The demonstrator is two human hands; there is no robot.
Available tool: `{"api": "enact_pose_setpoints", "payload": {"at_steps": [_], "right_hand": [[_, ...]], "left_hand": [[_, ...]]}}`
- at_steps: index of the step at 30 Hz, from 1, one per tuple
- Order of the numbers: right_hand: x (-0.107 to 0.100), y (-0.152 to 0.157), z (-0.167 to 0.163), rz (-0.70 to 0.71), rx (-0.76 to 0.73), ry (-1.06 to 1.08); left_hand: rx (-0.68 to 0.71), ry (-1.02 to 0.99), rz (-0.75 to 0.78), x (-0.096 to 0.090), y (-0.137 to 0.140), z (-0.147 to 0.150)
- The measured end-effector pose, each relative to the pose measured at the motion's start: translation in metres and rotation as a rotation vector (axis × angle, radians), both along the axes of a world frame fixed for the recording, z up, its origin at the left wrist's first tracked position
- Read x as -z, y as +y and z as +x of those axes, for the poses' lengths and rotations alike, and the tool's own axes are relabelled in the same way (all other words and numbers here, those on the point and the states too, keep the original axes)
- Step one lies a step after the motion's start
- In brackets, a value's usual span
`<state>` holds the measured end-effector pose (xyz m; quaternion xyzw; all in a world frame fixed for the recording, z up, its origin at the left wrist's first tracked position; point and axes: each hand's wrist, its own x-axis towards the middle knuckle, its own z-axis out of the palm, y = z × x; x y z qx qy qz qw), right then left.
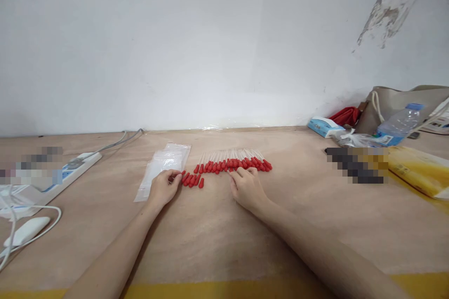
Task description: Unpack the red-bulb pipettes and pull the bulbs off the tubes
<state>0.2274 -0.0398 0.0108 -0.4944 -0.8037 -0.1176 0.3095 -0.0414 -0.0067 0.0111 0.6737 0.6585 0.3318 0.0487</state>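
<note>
My left hand point(164, 189) is closed in a pinch on a red rubber bulb point(183, 173), at the left end of a small group of loose red bulbs point(192, 180). Behind that group runs a long row of droppers point(231, 163), their red bulbs towards me and their thin clear tubes pointing at the wall. At the near side of this row, my right hand point(248, 188) has its thumb and fingers closed together. What its fingertips hold, if anything, is too small to make out. Clear plastic bags point(163, 163) lie flat just behind my left hand.
On the left are a white power strip point(84, 161), cables and a white adapter point(30, 231). A tissue pack point(325, 127), a plastic bottle point(401, 121), a grey bag point(372, 112) and a yellow packet point(419, 170) crowd the right. The wall point(224, 46) bounds the table's back.
</note>
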Motion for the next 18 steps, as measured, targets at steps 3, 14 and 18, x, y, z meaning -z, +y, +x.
{"api": "enact_pose_setpoints", "payload": {"at_steps": [3,14,18], "right_hand": [[0.006,0.003,-0.011,0.017,0.002,-0.122],[0.008,-0.009,-0.021,-0.098,-0.01,-0.127],[0.008,-0.01,-0.021,-0.089,-0.007,-0.117]], "left_hand": [[0.02,0.01,-0.009,-0.002,-0.005,0.002],[0.005,0.337,-0.094,-0.035,0.015,0.028],[-0.027,0.384,-0.205,-0.036,0.036,0.038]]}}
